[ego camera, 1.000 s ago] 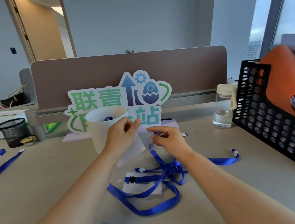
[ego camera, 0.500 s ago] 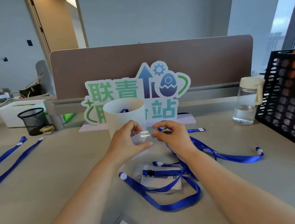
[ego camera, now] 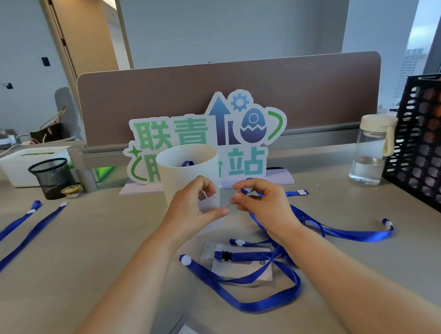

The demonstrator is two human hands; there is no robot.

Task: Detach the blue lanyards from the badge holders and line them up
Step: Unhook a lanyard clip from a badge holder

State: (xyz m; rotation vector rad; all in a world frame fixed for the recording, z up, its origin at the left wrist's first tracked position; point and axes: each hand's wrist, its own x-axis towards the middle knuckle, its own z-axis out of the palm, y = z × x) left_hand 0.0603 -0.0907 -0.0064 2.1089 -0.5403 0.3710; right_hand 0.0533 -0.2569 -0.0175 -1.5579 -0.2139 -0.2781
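Two lanyards [ego camera: 22, 245] lie at frame left, a tangled bunch [ego camera: 268, 303] over a badge holder [ego camera: 233, 268] lower centre, the cup [ego camera: 184, 176] behind them

Two lanyards [ego camera: 17, 249] beyond left edge

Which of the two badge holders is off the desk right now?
The clear badge holder pinched in the left hand, raised before the white cup. The other holder lies flat on the desk under tangled blue lanyards.

Blue lanyards [ego camera: 268, 303], clear badge holder [ego camera: 264, 274], white cup [ego camera: 186, 170], black perforated rack [ego camera: 431, 148], beige desk [ego camera: 87, 264].
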